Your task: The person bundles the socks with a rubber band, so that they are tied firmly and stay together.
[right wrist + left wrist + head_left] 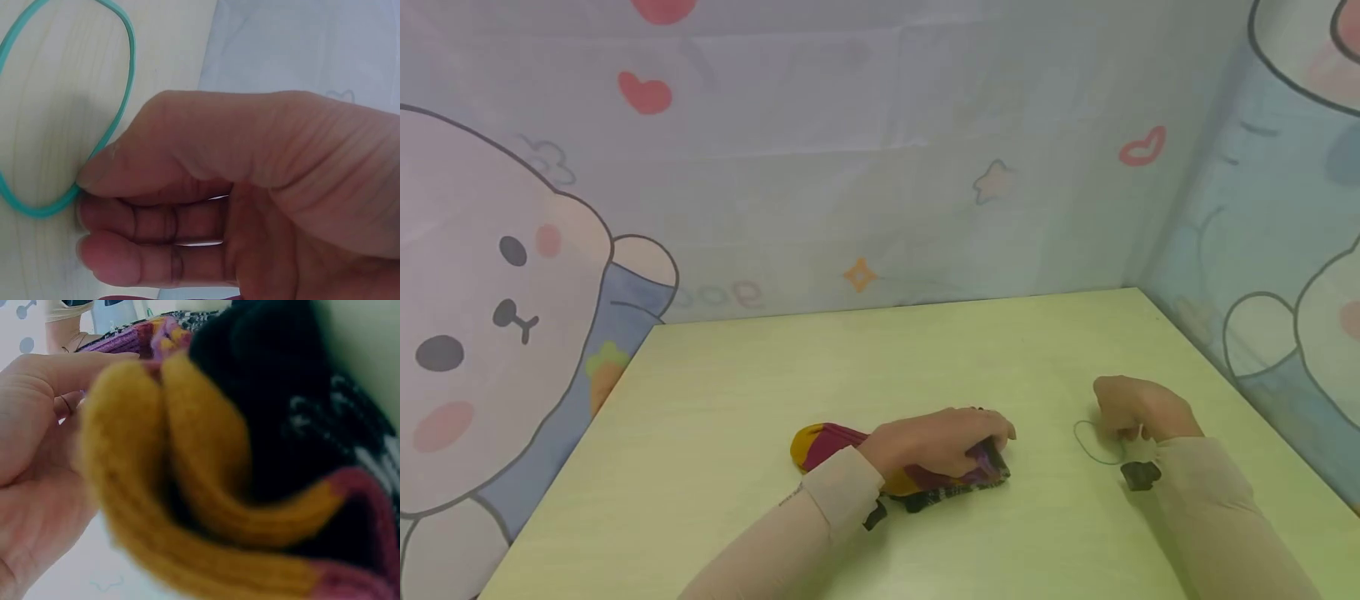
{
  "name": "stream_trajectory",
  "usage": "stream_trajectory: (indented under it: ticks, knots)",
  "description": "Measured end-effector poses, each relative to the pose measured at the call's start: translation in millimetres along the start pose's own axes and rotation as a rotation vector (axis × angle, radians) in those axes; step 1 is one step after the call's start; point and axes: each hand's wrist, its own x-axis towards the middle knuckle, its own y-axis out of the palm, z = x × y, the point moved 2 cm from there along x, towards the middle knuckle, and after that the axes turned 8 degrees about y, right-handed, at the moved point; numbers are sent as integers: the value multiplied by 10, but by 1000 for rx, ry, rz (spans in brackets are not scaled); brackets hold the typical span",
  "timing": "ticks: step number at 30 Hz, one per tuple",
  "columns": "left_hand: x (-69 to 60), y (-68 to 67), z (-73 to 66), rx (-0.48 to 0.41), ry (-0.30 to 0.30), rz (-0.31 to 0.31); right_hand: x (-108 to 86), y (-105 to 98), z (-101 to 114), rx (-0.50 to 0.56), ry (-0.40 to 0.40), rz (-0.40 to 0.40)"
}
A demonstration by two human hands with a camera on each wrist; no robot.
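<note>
My left hand point(928, 442) grips a bundle of knitted socks point(838, 442) near the middle of the table. Maroon and mustard patches show on the bundle, along with purple and a black-and-white patterned part. Up close in the left wrist view, mustard folds of the socks point(128, 450) hide part of my left hand point(44, 425). To the right, my right hand point(1142, 408) is low over the table. Between thumb and finger it pinches a thin green rubber band point(131, 62), whose loop rests on or just above the tabletop.
The pale wooden table point(737, 375) meets a printed cloth backdrop point(820, 183) at its far edge. Another cloth panel point(1262, 250) borders the right side. Each wrist carries a small black device, the right one point(1141, 476) being plainer to see.
</note>
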Motion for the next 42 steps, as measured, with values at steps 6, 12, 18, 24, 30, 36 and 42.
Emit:
stream_trajectory:
  ticks: [6,12,18,24,30,36,42]
  knots:
    - [-12,8,29,-32,-11,1,-3,0,-18,-1,-24,4]
    - [-59,12,23,-52,-33,32,-24,-37,-25,88,-96,44]
    - [-75,21,28,-46,-25,46,-32,-78,-51,205,-159,72]
    - [-89,26,30,-61,-28,41,-13,-102,-31,335,-205,87]
    - [-95,45,41,-80,-28,39,24,-166,-47,484,-232,58]
    - [-91,68,57,-86,-31,31,32,-261,-68,713,-326,-3]
    - [-98,62,61,-109,-46,25,52,-324,-42,935,-384,-84]
